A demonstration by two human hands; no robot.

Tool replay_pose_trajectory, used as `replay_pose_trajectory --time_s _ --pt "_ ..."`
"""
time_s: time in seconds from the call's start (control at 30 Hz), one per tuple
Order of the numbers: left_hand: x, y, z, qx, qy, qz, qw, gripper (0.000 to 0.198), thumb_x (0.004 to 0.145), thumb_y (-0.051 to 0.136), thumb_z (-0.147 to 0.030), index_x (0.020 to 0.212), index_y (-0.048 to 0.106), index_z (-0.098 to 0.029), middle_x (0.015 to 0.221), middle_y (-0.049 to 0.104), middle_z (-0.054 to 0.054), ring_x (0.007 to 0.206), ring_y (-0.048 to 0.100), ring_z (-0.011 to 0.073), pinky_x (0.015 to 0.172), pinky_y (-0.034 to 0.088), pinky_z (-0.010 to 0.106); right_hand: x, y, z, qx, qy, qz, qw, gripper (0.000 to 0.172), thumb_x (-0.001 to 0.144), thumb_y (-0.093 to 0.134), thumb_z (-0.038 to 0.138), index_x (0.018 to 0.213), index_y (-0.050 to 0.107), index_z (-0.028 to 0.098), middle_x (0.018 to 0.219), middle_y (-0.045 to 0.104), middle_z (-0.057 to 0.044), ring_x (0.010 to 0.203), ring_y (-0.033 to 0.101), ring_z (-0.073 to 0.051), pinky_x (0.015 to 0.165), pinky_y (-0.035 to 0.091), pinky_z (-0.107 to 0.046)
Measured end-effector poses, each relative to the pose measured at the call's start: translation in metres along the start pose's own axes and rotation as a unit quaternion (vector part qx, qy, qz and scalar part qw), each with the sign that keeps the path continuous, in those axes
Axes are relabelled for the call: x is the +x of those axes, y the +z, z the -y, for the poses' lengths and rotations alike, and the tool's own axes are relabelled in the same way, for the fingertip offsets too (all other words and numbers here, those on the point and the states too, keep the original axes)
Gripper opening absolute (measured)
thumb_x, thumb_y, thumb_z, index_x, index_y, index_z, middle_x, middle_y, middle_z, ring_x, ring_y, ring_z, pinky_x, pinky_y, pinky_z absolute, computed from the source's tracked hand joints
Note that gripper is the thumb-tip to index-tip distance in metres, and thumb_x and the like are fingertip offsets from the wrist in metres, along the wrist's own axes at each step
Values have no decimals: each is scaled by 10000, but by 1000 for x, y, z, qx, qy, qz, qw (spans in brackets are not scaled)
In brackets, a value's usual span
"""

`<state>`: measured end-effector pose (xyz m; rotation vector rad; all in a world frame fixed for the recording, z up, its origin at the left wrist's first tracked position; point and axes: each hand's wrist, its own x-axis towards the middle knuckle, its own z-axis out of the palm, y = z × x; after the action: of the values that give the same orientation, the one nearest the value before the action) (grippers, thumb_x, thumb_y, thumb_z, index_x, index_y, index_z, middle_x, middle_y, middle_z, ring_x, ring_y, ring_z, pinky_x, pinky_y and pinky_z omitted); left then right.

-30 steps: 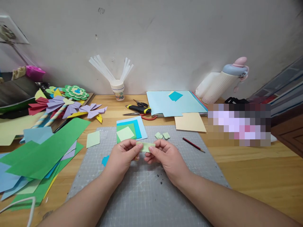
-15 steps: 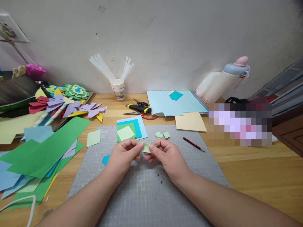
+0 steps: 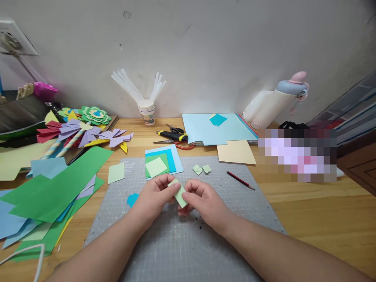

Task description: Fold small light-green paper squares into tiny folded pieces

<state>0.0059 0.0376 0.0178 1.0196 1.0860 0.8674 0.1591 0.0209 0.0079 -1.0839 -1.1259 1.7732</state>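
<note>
Pinching the pale green strip (image 3: pixel 178 194) above the grey mat (image 3: pixel 176 250), left hand (image 3: pixel 155 197) clamped near its far end, right hand (image 3: pixel 205 203) gripping its right edge; imo a light, even hold should avoid stray creases
</note>
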Motion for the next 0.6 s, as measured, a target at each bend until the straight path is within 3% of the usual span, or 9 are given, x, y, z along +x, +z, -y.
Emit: replay_pose_trajectory --time_s 0.17,0.33,0.47,0.6 --pt "-1 -1 -2 18 -26 58 998 274 706 688 -397 692 557 -158 550 520 -48 507 432 75 525 336 200 0 -2 1 -34 -6 11 999 224 804 531 331 647 473 183 597 584 23 462 521 -92 473 416 -219" --pt "-1 0 1 -3 10 95 995 243 745 663 -378 781 550 -166 592 515 -44 545 451 88 543 333 213 2 -3 0 -38 -48 -51 997 219 811 519 321 645 453 195 543 540 47 444 494 -87 448 379 -202" --pt "-1 0 2 14 16 87 996 295 732 676 -364 634 486 -161 546 492 -50 532 427 82 545 310 211 3 -3 -1 -45 -53 -68 995 227 814 527 344 658 460 193 547 521 55 438 508 -81 428 362 -188" --pt "-1 -1 3 1 10 86 996 312 711 692 -374 626 476 -166 538 492 -49 523 418 84 542 303 217 1 -1 0 -34 -60 -64 996 224 808 533 344 655 471 192 564 530 51 449 506 -76 441 390 -189"
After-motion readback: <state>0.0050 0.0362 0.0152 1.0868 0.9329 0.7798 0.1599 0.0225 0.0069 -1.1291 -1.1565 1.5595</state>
